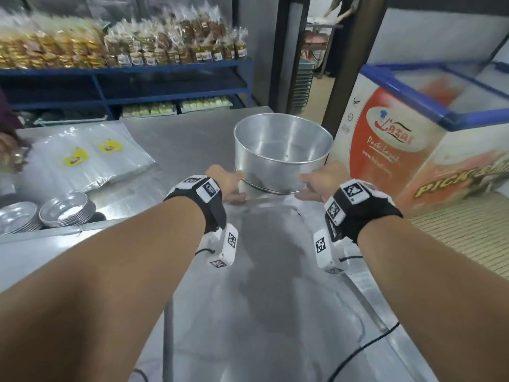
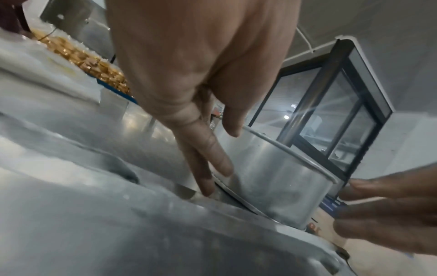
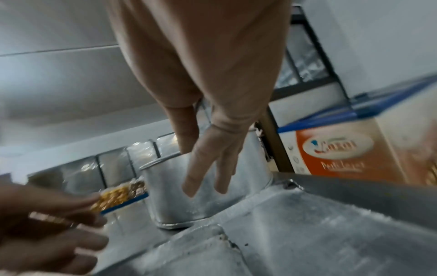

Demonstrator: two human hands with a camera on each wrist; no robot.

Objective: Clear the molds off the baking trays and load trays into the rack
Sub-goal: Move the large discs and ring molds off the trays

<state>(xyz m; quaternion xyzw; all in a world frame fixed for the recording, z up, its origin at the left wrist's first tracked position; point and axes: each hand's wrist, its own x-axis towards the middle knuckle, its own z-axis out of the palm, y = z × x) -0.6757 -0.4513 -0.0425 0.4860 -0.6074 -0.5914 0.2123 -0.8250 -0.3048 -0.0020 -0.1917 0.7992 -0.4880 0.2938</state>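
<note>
A tall round metal mold stands upright at the far end of a long metal baking tray, seemingly just past the tray's far rim. My left hand touches the mold's left side low down, its fingers straight against the wall of the mold. On the other side, my right hand lies flat on the mold, its fingers extended. Neither hand curls round it. The tray shows bare and floury below both wrists.
Stacks of small round pans sit left of the tray, beside a pile of clear plastic bags. A chest freezer stands close on the right. Blue shelves of packaged biscuits line the back. Another person's hand shows at the left edge.
</note>
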